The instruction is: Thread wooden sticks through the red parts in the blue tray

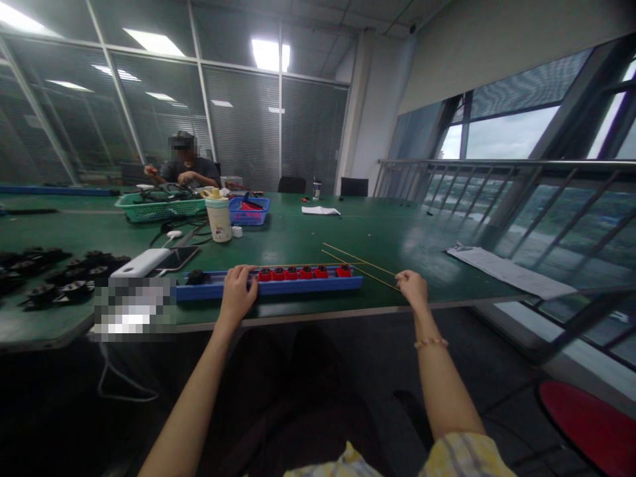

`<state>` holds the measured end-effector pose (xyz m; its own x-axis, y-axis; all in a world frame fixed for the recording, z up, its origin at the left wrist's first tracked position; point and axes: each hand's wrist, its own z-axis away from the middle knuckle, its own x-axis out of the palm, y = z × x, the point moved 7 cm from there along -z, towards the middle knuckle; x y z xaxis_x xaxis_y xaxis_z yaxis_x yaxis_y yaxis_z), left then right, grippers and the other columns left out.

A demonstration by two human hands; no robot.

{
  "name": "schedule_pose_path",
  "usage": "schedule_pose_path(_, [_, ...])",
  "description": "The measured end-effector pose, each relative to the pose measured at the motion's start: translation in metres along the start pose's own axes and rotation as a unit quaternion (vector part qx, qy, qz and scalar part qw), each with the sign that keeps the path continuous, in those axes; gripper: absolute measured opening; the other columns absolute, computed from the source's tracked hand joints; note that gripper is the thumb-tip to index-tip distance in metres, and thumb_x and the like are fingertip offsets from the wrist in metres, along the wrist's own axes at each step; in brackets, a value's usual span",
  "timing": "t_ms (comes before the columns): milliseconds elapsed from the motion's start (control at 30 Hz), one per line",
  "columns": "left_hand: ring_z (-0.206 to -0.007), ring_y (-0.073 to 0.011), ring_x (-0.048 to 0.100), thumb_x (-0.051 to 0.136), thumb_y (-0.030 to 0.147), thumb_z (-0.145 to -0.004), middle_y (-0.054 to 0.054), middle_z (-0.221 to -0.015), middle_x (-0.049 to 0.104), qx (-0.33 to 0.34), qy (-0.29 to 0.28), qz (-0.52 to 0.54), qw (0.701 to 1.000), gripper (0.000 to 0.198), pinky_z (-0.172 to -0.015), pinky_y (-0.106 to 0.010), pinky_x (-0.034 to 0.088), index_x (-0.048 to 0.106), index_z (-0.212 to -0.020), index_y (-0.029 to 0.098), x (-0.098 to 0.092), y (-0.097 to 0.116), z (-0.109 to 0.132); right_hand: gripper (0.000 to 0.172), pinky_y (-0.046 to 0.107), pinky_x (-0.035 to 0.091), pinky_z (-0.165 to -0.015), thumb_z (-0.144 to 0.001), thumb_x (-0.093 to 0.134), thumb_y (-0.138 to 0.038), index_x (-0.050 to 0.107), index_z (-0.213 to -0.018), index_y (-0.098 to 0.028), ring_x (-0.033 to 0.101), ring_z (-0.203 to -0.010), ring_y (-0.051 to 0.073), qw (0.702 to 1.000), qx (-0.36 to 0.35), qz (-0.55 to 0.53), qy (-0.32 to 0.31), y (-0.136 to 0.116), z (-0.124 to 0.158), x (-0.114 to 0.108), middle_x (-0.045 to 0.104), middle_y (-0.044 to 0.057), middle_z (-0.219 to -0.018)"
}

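A long green-topped workbench [298, 238] fills the room between a glass partition with blinds [243, 126] and a steel window railing [497, 161]; a co-worker [186, 165] sits at its far end, hands busy over a green plastic basket of cables [159, 209] and a blue plastic basket [248, 211]. Nearer, a heap of black ribbed parts [64, 278] lies at the left, beside a white power bank [140, 263] and a black smartphone [173, 258]; a cream cup [218, 220] stands beyond them. At the bench's near edge lies a long blue tray [268, 288] holding a row of red blocks [307, 272], with a small black part [197, 277] at its left end.

The left hand [237, 293] lies on the tray, fingers close together and curled over its rim; whether they grip it, I cannot tell. The right hand [412, 288] sits at the ends of two thin tan rods [360, 263], fingers bunched narrowly; whether they hold a rod is unclear.

The rods could roll or slip over the edge if nudged; pressure on the tray's overhanging side could tip it, spilling the blocks.
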<state>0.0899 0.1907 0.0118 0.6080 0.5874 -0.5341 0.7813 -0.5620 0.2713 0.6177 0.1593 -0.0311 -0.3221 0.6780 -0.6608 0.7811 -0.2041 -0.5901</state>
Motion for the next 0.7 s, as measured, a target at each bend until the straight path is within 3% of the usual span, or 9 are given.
schedule_pose_path(100, [-0.102, -0.0275, 0.055, 0.045, 0.026, -0.09, -0.01, -0.106, 0.061, -0.003, 0.007, -0.008, 1.0, 0.025, -0.094, -0.045, 0.046, 0.06, -0.109, 0.021, -0.001, -0.001, -0.001, 0.019, 0.027, 0.039, -0.062, -0.077, 0.054, -0.024, 0.07, -0.068, -0.022, 0.061, -0.063, 0.019, 0.999, 0.025, -0.007, -0.034, 0.011, -0.004, -0.007, 0.068, 0.005, -0.063])
schedule_pose_path(333, [-0.1, -0.0275, 0.056, 0.045, 0.025, -0.09, -0.009, -0.104, 0.061, 0.001, 0.009, -0.011, 1.0, 0.024, -0.092, -0.044, 0.046, 0.06, -0.108, 0.022, -0.001, 0.001, -0.002, 0.021, 0.026, 0.039, -0.059, -0.078, 0.058, -0.02, 0.067, -0.059, -0.02, 0.061, -0.058, 0.016, 0.989, 0.057, 0.025, -0.134, 0.009, -0.005, -0.011, 0.067, 0.003, -0.058])
schedule_pose_path(500, [-0.099, -0.0271, 0.056, 0.045, 0.025, -0.09, -0.009, -0.103, 0.061, 0.003, 0.009, -0.014, 1.0, 0.024, -0.092, -0.044, 0.046, 0.06, -0.108, 0.021, -0.001, 0.001, -0.002, 0.014, 0.025, 0.041, -0.062, -0.082, 0.063, -0.021, 0.071, -0.07, -0.02, 0.066, -0.065, 0.017, 0.97, 0.012, 0.141, -0.196, 0.005, 0.0, -0.007, 0.071, 0.005, -0.067])
schedule_pose_path(567, [-0.099, -0.0269, 0.056, 0.045, 0.025, -0.09, -0.009, -0.103, 0.062, 0.003, 0.008, -0.015, 1.0, 0.024, -0.093, -0.043, 0.046, 0.06, -0.107, 0.02, -0.001, 0.001, -0.002, 0.008, 0.026, 0.042, -0.065, -0.083, 0.065, -0.022, 0.072, -0.08, -0.02, 0.069, -0.073, 0.019, 0.959, -0.013, 0.202, -0.199, 0.003, 0.003, -0.006, 0.073, 0.009, -0.079])
schedule_pose_path(700, [-0.1, -0.0267, 0.055, 0.045, 0.025, -0.09, -0.01, -0.103, 0.063, 0.004, 0.01, -0.016, 1.0, 0.025, -0.093, -0.042, 0.046, 0.061, -0.108, 0.018, -0.002, -0.001, -0.001, 0.013, 0.028, 0.043, -0.069, -0.088, 0.061, -0.026, 0.072, -0.089, -0.019, 0.071, -0.089, 0.023, 0.943, -0.043, 0.26, -0.202, -0.006, 0.008, -0.001, 0.074, 0.014, -0.097])
